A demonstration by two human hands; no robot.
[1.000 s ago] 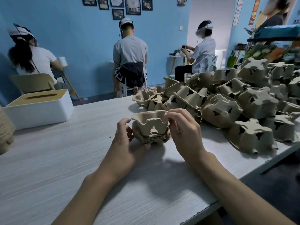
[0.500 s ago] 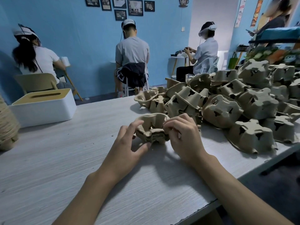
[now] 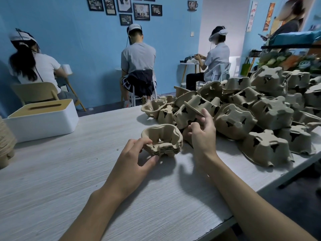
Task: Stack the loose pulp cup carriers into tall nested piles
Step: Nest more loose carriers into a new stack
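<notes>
A short nested stack of pulp cup carriers (image 3: 163, 141) stands open side up on the pale wooden table (image 3: 69, 171). My left hand (image 3: 133, 160) holds the stack's near-left base between thumb and fingertips. My right hand (image 3: 203, 138) is off the stack, at the near edge of the big heap of loose carriers (image 3: 271, 112). Its index finger and thumb curl around the rim of one tilted loose carrier (image 3: 184, 113). Most carriers in the heap lie upside down.
A white tissue box with a wooden lid (image 3: 41, 119) sits at the table's far left, and a roll of twine (image 3: 5, 141) at the left edge. The table's front-right edge (image 3: 243, 214) runs close under my right forearm. Three seated people work behind the table.
My right hand left the stack's right rim and moved up and right to the heap, taking a loose carrier's rim. My left hand stayed on the stack, which now sits pressed lower.
</notes>
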